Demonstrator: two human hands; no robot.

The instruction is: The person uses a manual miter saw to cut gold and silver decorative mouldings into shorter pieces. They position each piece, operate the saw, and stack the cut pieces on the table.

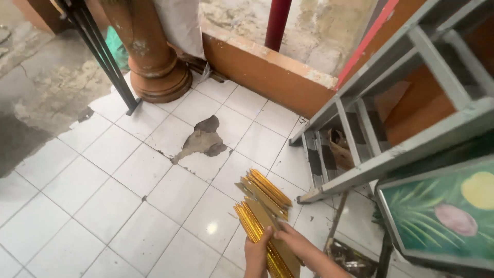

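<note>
Both hands, the left hand (256, 253) and the right hand (291, 238), are grasping a bundle of golden frame strips (263, 206) low over the white tiled floor (118, 206), just beside a grey metal ladder (370, 154) and a painted picture (445, 213)

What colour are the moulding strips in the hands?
Gold strips with plain tan backs, held by both hands; head view.

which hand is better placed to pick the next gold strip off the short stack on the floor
Probably the right hand: it lies on top of the long gold strips, nearer the short stack just ahead. The left hand sits lower, wrapped around the long strips' near end, so it looks occupied.
</note>
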